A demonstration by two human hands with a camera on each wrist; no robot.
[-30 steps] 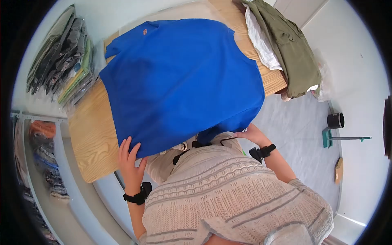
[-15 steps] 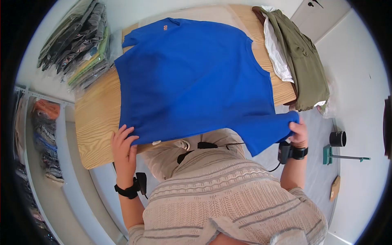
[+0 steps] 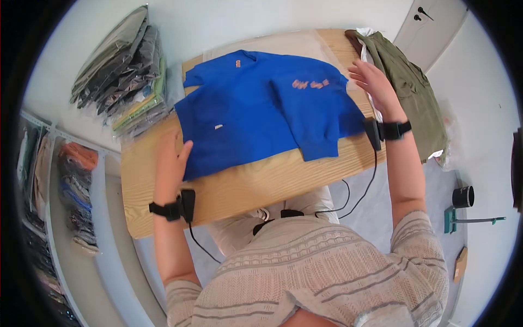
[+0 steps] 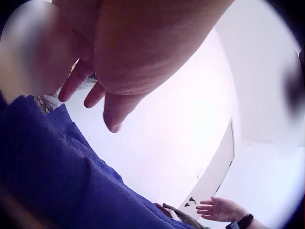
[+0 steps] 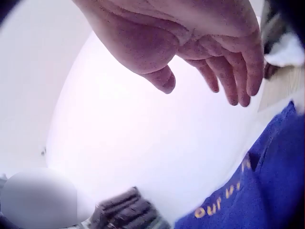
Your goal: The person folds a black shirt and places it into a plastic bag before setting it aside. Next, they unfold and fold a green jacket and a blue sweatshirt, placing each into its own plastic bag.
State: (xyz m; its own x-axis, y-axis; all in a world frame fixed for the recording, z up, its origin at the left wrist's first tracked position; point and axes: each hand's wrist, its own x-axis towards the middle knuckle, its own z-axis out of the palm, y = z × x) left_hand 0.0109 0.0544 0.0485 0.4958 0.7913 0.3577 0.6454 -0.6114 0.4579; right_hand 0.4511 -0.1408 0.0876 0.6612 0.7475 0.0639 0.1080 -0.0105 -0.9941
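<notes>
A blue sweatshirt (image 3: 239, 114) lies on the wooden table (image 3: 163, 207), its near sleeve (image 3: 308, 117) folded across the body with orange lettering showing. A small pale tag (image 3: 219, 127) shows on the body. My left hand (image 3: 170, 163) is beside the hem at the left, fingers extended and holding nothing; the left wrist view shows those fingers (image 4: 76, 83) over the blue cloth. Beyond the sweatshirt's right end, my right hand (image 3: 377, 87) hovers with fingers extended. In the right wrist view its fingers (image 5: 233, 78) are apart from the lettered cloth.
Bagged folded clothes (image 3: 122, 71) are stacked at the back left. Olive trousers (image 3: 406, 98) hang over the table's right end. Shelves (image 3: 81, 191) with packed garments stand to the left; a black bin (image 3: 463, 197) and a green dustpan (image 3: 450, 220) are on the floor. Cables trail from both wrist cameras.
My right hand has let go of the near sleeve and moved up and right; the sleeve now lies across the body. The sweatshirt is farther from me, and my left hand has moved forward.
</notes>
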